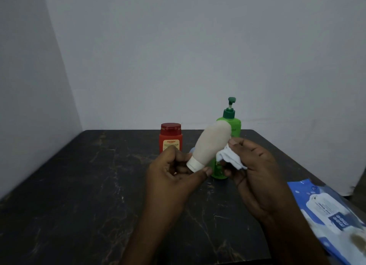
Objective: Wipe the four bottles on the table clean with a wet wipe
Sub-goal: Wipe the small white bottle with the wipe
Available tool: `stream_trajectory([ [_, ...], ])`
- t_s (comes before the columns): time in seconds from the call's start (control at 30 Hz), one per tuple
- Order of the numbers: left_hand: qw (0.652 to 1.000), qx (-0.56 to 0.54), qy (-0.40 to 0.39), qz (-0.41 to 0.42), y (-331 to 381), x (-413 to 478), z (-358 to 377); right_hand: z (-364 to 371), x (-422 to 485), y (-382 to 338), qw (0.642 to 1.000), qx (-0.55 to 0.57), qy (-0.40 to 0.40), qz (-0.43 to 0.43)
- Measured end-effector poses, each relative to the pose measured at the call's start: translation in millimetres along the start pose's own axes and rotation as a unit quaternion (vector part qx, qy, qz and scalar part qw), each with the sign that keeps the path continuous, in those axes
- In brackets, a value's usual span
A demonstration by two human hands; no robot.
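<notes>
Left hand [174, 171] pinches beige bottle [212, 144] by white cap, lifted over surface [79, 185], tilted up toward far right. Right hand [251, 165] grips wipe [227, 155], pressed on bottle side. Wiping of this bottle seems in progress. Red bottle [170, 138] and green bottle [230, 124] stand far, upright; wiped or not, cannot tell. Fourth bottle not clearly seen. Pack [326, 211] lies near right.

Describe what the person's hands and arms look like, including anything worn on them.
The left hand and right hand are bare: no gloves, and no rings on the fingers that show. The forearms are uncovered down to the picture's lower edge, with no sleeve, watch or bracelet in view. The visible nails are short and plain.
</notes>
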State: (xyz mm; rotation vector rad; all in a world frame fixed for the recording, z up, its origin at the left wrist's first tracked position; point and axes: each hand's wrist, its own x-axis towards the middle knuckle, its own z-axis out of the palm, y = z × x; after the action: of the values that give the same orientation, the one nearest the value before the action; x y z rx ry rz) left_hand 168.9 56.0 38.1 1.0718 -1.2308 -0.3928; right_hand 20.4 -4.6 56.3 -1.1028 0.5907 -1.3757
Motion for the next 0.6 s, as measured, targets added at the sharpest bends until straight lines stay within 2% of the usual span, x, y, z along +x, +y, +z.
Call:
stream_trajectory([
  [0.07, 0.999, -0.023, -0.017, -0.029, 0.6, 1.6, -2.6, 2.8, -1.3, 5.4, 0.999, -0.03, 0.0, -0.016],
  [0.13, 0.996, -0.052, -0.041, -0.054, 4.4, 1.5, -6.0, 3.8, -0.2, 11.5, 0.993, -0.108, -0.003, -0.053],
  [0.23, 0.991, -0.078, -0.082, -0.076, 11.2, 0.0, -4.9, 5.3, -1.5, 12.9, 0.97, -0.212, -0.029, -0.114],
  [0.4, 0.964, -0.161, -0.144, -0.153, 14.5, -4.2, 0.9, -1.1, -3.3, 2.8, 0.934, -0.29, -0.053, -0.204],
  [0.47, 0.941, -0.217, -0.159, -0.206, 16.5, -4.7, 0.1, -4.0, -4.0, -1.5, 0.927, -0.292, -0.033, -0.235],
  [0.6, 0.863, -0.355, -0.18, -0.311, 20.8, -1.5, -5.6, -7.8, -4.5, -7.9, 0.918, -0.294, -0.001, -0.265],
])
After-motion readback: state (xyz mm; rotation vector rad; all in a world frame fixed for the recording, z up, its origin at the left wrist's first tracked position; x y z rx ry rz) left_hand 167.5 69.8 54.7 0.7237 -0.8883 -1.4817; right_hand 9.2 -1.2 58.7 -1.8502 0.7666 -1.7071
